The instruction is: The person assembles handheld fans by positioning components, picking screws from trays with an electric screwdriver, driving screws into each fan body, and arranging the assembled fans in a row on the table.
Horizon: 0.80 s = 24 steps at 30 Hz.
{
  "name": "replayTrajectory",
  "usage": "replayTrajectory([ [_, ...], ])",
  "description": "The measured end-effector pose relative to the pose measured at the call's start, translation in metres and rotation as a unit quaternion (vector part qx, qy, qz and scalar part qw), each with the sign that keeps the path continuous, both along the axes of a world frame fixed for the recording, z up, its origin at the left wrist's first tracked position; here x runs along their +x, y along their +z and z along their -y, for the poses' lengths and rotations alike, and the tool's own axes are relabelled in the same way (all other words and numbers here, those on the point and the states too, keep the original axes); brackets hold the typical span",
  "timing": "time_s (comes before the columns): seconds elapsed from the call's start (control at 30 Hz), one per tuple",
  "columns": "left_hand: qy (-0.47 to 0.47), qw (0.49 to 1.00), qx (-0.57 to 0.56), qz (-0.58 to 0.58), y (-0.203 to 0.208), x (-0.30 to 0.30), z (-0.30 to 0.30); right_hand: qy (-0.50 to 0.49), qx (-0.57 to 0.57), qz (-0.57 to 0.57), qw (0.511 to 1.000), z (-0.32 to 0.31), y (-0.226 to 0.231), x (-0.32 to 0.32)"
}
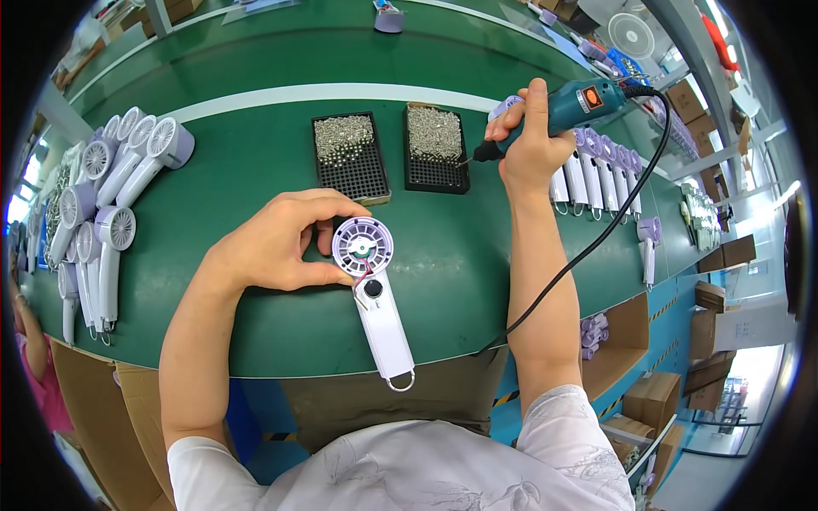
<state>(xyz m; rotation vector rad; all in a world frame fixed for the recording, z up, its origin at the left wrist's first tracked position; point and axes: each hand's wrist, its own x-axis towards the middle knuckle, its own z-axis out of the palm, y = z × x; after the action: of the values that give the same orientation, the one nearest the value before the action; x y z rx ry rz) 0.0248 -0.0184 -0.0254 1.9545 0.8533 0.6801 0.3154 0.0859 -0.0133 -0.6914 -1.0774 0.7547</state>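
Observation:
My left hand [285, 241] grips the round head of a white handheld fan [383, 332] between thumb and fingers. The fan lies on the green table with its wire loop toward me; its head is uncovered, showing a purple ring and thin red and dark wires. In my right hand [537, 140] is a teal electric screwdriver [586, 104], its black nose pointing left. The thin bit reaches the right edge of a black screw tray [436, 175], half filled with small silver screws. Whether a screw sits on the bit is too small to tell. A second screw tray [358, 177] stands to its left.
Several finished-looking fans [111, 247] are piled at the left. A row of white fan handles [596, 183] lies at the right, near a single fan [649, 243]. The screwdriver's black cable [596, 243] loops down past my right forearm. Cardboard boxes [652, 400] stand below right.

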Motion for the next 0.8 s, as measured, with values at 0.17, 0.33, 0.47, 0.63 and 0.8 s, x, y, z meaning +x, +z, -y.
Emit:
replayTrajectory([
  [0.17,-0.001,1.000,0.002,0.002,-0.0004,0.0005,0.0000,-0.005,0.002,0.017,1.000,-0.0015,-0.0011,-0.0005],
  [0.33,0.000,1.000,0.001,-0.003,0.0000,0.0009,0.0000,0.010,0.007,0.020,1.000,0.0000,0.0008,-0.0057],
  [0.47,0.001,1.000,-0.010,-0.005,0.0015,0.0024,-0.0001,0.019,0.029,0.062,0.997,-0.0017,0.0013,-0.0073],
  [0.63,0.004,1.000,-0.016,-0.005,0.0038,0.0017,0.0006,0.019,0.026,0.078,0.996,-0.0055,-0.0008,-0.0044],
  [0.8,-0.002,1.000,0.003,-0.002,-0.0058,-0.0011,-0.0016,0.022,0.017,0.076,0.997,-0.0045,-0.0001,-0.0067],
])
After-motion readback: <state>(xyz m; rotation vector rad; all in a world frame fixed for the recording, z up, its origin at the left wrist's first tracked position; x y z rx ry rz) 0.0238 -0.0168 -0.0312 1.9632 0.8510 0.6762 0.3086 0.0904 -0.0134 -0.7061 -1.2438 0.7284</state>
